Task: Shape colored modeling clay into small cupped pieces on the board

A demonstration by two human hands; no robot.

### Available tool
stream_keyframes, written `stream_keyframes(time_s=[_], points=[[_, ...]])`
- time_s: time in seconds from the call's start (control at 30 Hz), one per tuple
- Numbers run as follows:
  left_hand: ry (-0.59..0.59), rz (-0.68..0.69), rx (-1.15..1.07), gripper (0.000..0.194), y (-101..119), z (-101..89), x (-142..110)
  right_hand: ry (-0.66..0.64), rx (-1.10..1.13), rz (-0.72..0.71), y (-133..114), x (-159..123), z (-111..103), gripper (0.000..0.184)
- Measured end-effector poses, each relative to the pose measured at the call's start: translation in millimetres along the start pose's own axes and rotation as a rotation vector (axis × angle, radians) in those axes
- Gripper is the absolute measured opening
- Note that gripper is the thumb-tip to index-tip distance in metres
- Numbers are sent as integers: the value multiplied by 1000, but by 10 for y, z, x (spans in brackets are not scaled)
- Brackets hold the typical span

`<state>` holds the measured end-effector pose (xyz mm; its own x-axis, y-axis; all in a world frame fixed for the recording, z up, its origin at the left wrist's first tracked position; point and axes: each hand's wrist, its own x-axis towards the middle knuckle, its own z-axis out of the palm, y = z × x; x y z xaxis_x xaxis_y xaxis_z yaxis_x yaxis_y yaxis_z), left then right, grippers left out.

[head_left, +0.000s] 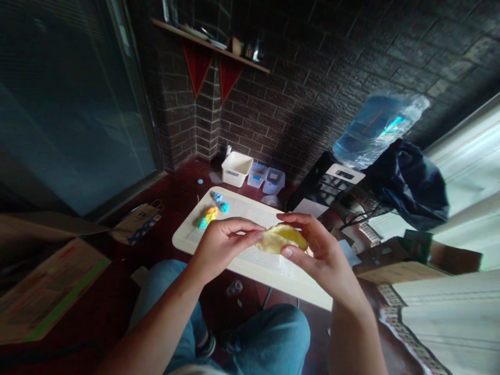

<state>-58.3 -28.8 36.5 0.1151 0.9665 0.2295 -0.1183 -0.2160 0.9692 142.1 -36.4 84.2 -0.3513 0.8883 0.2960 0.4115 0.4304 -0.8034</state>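
- Left hand (222,242): fingertips pinching the nine-o'clock end of a pale-yellow, hollow, soft-looking piece (273,240) above the cream rectangular surface (185,237).
- Right hand (324,252): part-curled, gripping its three-o'clock side.
- Seemingly mid-shaping; next calls for gentle pressure.

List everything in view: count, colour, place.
Table: 1, cream, centre
Yellow piece: 1, yellow, above table
Lumps: about 4, blue, teal, orange-yellow, table's left
Tub: 1, white, beyond table
Small tubs: 2, translucent, beside tub
Dispenser: 1, black and white, right
Water bottle: 1, blue, above dispenser
Bag: 1, black, right
Boxes: several, brown, both sides
Paper bag: 1, brown, left
Shelf: 1, brown, top
Door: 1, dark, left
Curtains: count unclear, whitish, right
Legs: 2, denim blue, bottom
Left hand: 1, bare, fingers on piece
Right hand: 1, bare, likewise
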Motion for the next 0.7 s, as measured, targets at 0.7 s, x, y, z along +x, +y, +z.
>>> stream_keyframes(time_s=[0.7], points=[[-99, 27, -54, 26, -1, 3, 56, 38, -288, -181, -50, 4, -8, 14]])
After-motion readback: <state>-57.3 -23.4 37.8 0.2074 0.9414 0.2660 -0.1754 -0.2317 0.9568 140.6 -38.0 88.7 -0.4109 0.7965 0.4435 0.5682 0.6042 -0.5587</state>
